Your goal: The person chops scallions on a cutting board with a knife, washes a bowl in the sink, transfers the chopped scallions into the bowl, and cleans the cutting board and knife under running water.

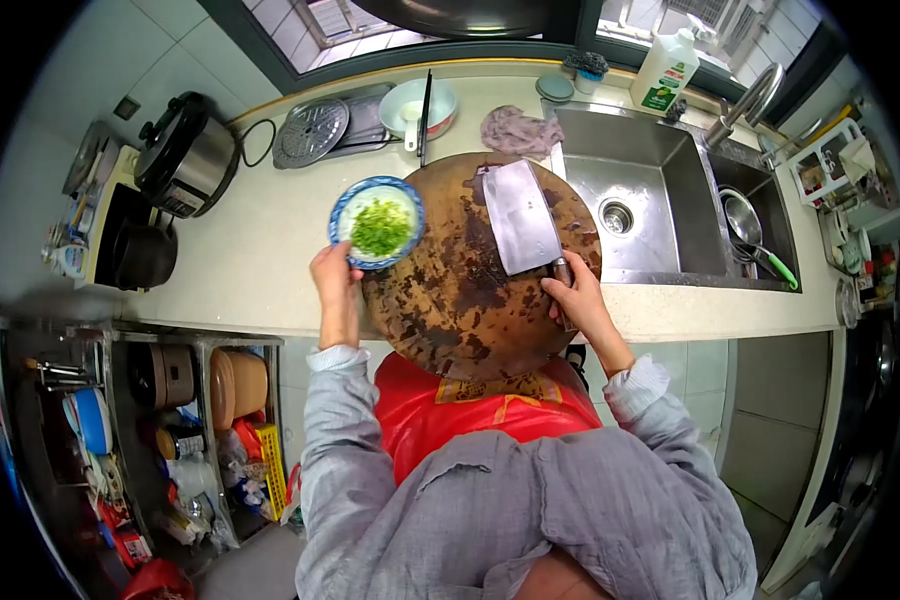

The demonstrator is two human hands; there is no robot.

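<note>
My left hand grips the near left rim of a blue-and-white bowl that holds chopped greens. The bowl is at the left edge of a round wooden chopping board, which has dark stains. On the right side of the board, my right hand is closed around the handle of a wide cleaver. The blade lies over the board, pointing away from me.
Behind the board stand a pale bowl with chopsticks across it and a crumpled cloth. A steel sink is at the right, a rice cooker at the left.
</note>
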